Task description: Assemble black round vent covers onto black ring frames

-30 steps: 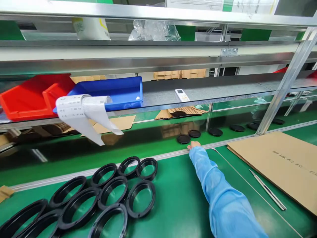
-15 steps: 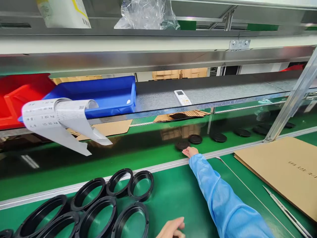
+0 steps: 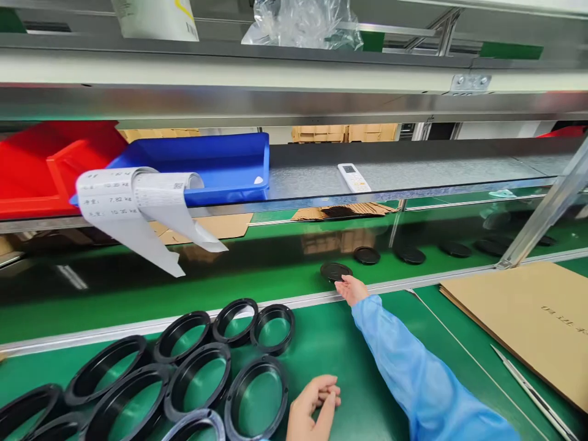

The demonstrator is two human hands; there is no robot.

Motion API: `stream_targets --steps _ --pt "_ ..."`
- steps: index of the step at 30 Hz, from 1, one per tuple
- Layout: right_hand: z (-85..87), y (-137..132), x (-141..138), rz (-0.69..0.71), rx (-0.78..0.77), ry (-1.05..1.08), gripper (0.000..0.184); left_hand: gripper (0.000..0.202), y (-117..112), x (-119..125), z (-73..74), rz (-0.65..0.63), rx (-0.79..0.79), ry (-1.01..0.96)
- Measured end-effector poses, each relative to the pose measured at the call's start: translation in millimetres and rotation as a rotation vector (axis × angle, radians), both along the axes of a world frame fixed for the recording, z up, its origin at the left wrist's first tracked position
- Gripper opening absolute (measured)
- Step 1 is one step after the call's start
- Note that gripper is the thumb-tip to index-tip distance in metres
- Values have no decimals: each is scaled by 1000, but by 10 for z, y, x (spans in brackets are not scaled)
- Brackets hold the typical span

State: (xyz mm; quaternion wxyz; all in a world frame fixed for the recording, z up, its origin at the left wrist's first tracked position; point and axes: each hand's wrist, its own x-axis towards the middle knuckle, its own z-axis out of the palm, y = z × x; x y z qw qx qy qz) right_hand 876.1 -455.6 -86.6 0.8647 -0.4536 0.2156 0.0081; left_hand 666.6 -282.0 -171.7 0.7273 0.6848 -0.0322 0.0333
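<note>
My right hand (image 3: pixel 353 290), in a blue sleeve, reaches to the near edge of the green belt. Its fingers are closed on the right edge of a round black disc (image 3: pixel 334 271); the fingertips are partly hidden. Nearer the front, my left hand (image 3: pixel 315 405) hovers over the green table with its fingers loosely curled, the thumb apart and nothing in it. Left of it several black rings (image 3: pixel 256 398) sit close together, one beside another. Another black disc (image 3: pixel 366 255) lies on the belt just beyond the held one.
More black discs (image 3: pixel 410 255) lie along the belt to the right. Cardboard sheets (image 3: pixel 519 300) and metal tweezers (image 3: pixel 533 392) rest on the right. A metal shelf (image 3: pixel 303 159) above carries a blue bin (image 3: pixel 220 162), a red bin (image 3: pixel 27 177), paper strips (image 3: pixel 114 211) and a remote control (image 3: pixel 353 177).
The disc at my right hand has shifted away from the neighbouring disc, to the left. My left hand has come further into view. The whole view has shifted slightly.
</note>
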Motion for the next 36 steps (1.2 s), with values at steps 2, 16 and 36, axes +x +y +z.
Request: stream_targets --steps 2,16,36 --pt "21 123 -431 97 45 -49 10 59 42 2 207 4 -138 52" --pt "-304 479 -2117 792 -386 -427 40 72 422 -27 765 -241 -1132 350" --pt "-287 201 -2028 299 -1213 -924 34 62 205 -127 801 -302 -1198 632"
